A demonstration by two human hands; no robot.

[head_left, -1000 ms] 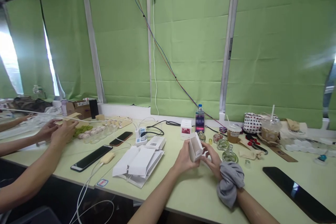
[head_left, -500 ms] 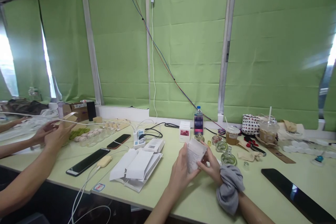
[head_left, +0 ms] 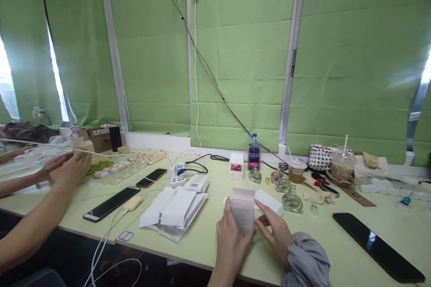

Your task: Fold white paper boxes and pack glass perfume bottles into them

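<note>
Both my hands hold a small white cardboard box (head_left: 243,211) low in the middle of the view, its top flap open. My left hand (head_left: 230,237) wraps the box from the left side. My right hand (head_left: 275,233), with a grey sleeve at the wrist, pinches a white flap of the box on the right. A round glass bottle (head_left: 292,201) stands on the pale green table (head_left: 215,237) just beyond my right hand.
A stack of flat white box blanks (head_left: 175,208) lies to the left, with phones (head_left: 111,203) and cables. Another person's hands (head_left: 65,168) work at the far left. A water bottle (head_left: 254,152), small jars, drinks cups (head_left: 340,166) and a black tablet (head_left: 377,246) sit behind and right.
The box has turned upright with its open flap on top and come nearer to me. My hands have dropped lower in the view. The other person's hands have stayed in place.
</note>
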